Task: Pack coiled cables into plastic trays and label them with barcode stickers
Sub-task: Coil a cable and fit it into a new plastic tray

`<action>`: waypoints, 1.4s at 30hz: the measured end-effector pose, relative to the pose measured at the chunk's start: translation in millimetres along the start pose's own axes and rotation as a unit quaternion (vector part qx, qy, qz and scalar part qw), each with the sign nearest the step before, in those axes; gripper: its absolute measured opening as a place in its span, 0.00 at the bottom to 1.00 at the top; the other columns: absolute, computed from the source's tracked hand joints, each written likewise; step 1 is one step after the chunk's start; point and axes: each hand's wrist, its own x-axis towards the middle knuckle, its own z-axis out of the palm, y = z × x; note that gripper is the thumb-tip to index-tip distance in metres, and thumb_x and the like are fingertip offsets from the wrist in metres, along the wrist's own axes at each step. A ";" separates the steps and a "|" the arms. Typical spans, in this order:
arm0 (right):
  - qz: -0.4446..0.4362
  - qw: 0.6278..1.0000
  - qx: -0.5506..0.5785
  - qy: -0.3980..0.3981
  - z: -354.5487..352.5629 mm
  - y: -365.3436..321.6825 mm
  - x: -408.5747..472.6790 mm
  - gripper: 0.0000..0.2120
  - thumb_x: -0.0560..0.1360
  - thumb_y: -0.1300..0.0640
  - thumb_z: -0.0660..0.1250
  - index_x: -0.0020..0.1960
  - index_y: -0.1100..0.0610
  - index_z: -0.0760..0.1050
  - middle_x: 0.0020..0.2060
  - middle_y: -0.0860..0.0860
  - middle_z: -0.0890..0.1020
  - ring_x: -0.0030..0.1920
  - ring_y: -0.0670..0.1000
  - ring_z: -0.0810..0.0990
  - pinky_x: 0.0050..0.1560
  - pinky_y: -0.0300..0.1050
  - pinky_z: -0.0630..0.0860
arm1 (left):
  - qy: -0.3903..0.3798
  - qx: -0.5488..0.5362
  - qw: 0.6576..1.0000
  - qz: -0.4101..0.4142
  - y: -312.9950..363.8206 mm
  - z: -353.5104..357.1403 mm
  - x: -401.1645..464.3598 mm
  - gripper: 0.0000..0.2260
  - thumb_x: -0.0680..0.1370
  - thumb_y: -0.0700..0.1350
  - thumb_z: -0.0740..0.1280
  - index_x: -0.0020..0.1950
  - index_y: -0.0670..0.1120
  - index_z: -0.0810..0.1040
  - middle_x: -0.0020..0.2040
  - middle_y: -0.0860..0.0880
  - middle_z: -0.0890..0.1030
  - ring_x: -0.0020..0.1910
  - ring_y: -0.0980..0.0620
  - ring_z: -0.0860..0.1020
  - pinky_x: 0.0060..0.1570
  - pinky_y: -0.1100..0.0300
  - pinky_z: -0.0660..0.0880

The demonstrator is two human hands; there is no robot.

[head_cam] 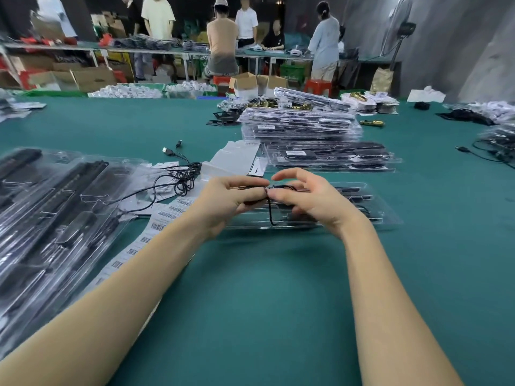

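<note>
Mid-frame: my left hand (228, 200) and right hand (308, 197) both pinch the cable (269, 210), keeping its coil tight above the tray (381, 210).

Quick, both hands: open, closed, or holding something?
Left hand: closed, gripping the thin black coiled cable.
Right hand: thumb and lower fingers pinch the same cable; its upper fingers arch loosely above.
</note>
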 end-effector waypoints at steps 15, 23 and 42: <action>0.017 1.000 0.005 -0.019 9.3 -3.1 -3.9 0.05 0.71 0.54 0.78 0.45 0.54 0.84 0.34 0.48 0.85 0.30 0.44 0.75 0.28 0.35 0.70 | -0.161 0.356 0.908 0.150 14.3 -27.8 -5.4 0.15 0.73 0.40 0.76 0.56 0.48 0.78 0.48 0.49 0.86 0.49 0.48 0.85 0.56 0.53 0.80; 0.019 0.998 -0.053 -0.038 15.4 2.3 -9.8 0.08 0.74 0.52 0.75 0.53 0.50 0.84 0.41 0.48 0.85 0.35 0.44 0.79 0.35 0.37 0.76 | -0.107 0.453 0.861 0.206 3.5 -37.6 -12.1 0.07 0.76 0.44 0.73 0.54 0.52 0.82 0.44 0.55 0.86 0.32 0.68 0.76 0.36 0.74 0.68; -0.231 0.907 -0.330 0.124 55.9 30.3 -42.8 0.21 0.73 0.54 0.75 0.66 0.53 0.80 0.51 0.53 0.83 0.57 0.51 0.77 0.58 0.48 0.76 | -0.045 0.395 0.917 0.024 10.6 -31.3 -18.5 0.03 0.80 0.42 0.65 0.48 0.49 0.76 0.38 0.46 0.81 0.31 0.54 0.72 0.37 0.58 0.68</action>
